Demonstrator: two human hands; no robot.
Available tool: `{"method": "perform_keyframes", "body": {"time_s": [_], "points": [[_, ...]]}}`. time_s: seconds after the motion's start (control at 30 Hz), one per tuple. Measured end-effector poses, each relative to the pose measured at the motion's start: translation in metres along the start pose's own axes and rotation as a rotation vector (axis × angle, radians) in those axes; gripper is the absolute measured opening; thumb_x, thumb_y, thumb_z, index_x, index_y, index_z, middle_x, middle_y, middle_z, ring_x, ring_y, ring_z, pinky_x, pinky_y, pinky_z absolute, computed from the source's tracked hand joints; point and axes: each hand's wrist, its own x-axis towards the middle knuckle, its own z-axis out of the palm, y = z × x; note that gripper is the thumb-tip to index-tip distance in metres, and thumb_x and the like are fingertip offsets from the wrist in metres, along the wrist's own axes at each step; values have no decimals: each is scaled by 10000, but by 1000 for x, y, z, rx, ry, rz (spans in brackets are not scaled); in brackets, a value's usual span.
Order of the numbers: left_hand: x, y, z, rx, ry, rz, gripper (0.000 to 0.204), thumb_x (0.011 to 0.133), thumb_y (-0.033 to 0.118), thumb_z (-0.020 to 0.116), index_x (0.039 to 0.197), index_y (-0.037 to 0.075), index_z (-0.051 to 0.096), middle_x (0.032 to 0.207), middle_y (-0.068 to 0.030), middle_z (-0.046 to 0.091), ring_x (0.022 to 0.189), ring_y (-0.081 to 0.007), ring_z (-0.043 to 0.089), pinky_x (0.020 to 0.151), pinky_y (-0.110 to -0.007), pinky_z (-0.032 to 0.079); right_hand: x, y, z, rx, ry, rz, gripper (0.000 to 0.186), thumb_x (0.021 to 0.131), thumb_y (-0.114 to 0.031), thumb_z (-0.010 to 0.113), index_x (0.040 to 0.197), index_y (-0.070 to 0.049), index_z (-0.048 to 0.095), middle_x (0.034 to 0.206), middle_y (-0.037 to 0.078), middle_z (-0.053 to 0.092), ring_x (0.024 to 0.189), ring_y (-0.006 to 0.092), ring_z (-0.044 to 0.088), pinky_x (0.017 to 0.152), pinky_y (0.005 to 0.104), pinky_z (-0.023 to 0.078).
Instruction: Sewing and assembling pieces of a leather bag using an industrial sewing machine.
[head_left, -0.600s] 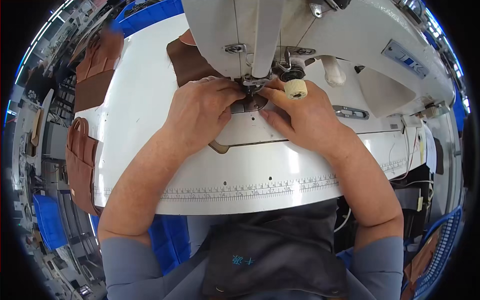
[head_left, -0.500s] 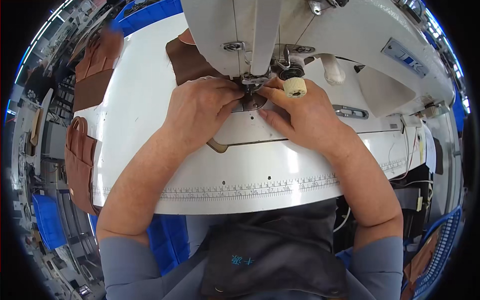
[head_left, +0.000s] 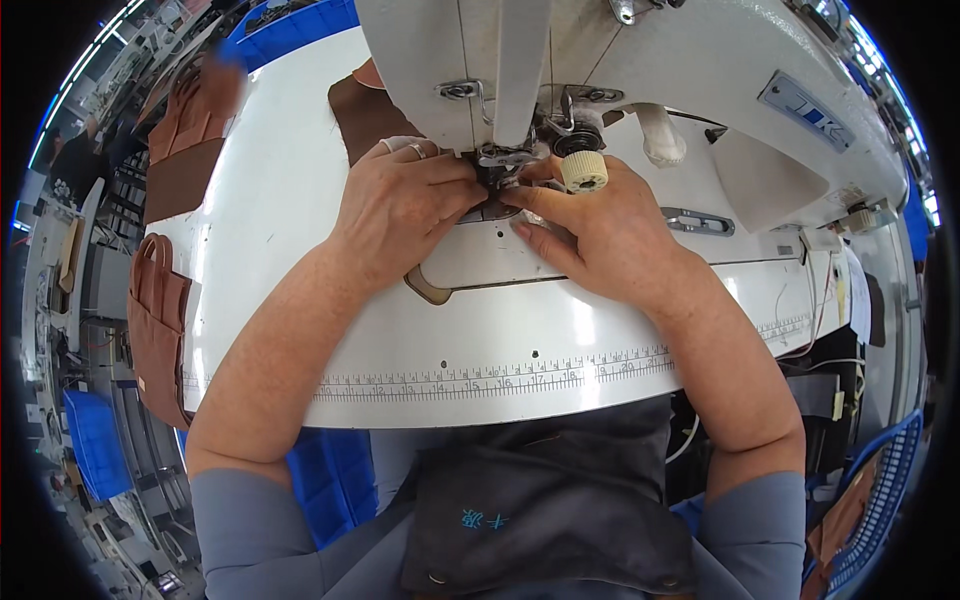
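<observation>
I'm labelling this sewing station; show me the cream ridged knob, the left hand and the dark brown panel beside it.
Cream ridged knob (head_left: 584, 171): head view, on its ridged side.
Left hand (head_left: 398, 205): head view, on its back.
Dark brown panel (head_left: 372, 118): head view, on its flat surface.

a workshop lit by strip lights (head_left: 62, 103)
left of the white table (head_left: 260, 200), a pale bench (head_left: 84, 255) and a blue bin (head_left: 97, 445) are seen; past its far edge a second bin (head_left: 300, 29) is placed; low at its right a blue basket (head_left: 893, 488) is set.
</observation>
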Motion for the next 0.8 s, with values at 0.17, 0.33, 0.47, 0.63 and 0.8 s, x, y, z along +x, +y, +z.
{"method": "perform_keyframes", "body": {"time_s": [0.17,0.33,0.47,0.63,0.8], "points": [[2,-2,-4,27,-32,76,103,783,130,753,879,119,788,932,38,730,865,-170,685,780,-338,520,-1,-1,-2,-23,8,6,290,857,-241,724,1122,-123,724,1086,58,693,950,303,661,843,420,516],[2,3,-12,-34,-106,20,105,796,86,729,890,102,773,947,-10,741,834,-220,708,711,-359,556,-1,-3,-4,-27,16,-13,295,867,-253,715,1133,-125,726,1080,59,692,926,297,665,821,421,522],[2,9,-13,-125,-137,-88,153,801,93,736,947,99,782,975,-26,749,842,-240,714,723,-353,567,0,-2,-4,-66,-16,-10,299,873,-262,709,1140,-129,728,1078,56,685,909,283,664,805,419,523],[1,14,-10,-101,-96,-154,144,792,112,748,929,102,791,980,-28,757,848,-236,716,741,-350,568,-1,-3,-3,-59,-3,-18,291,871,-256,710,1131,-127,729,1082,50,670,908,273,661,791,411,522],[-2,13,-3,-16,-73,-149,103,779,108,743,870,102,791,940,-14,761,842,-221,717,740,-349,563,0,-3,-2,-67,6,-33,281,870,-243,711,1123,-123,728,1097,47,655,910,271,656,777,406,521]]}}
